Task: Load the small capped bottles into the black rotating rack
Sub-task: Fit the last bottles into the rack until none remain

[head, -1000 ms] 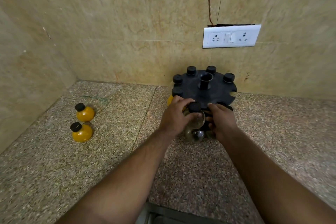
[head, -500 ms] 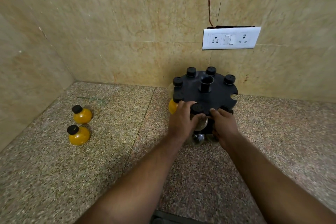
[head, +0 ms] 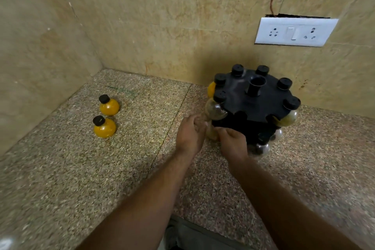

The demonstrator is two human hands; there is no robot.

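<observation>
Near the left edge of the countertop [head: 60, 168] stand the far yellow bottle [head: 109, 106] and near yellow bottle [head: 105, 128], well apart from the left hand [head: 189, 136]. The clear bottle [head: 216, 110] I watched being held at the front now hangs just above it. The right hand [head: 234, 144] has dropped too, at the left rim of the black rotating rack [head: 263, 105]. I cannot tell either grip through the blur.

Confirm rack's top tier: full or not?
Not full. The black rack holds six capped bottles in its top disc, but two notches on its near edge stand empty.
</observation>
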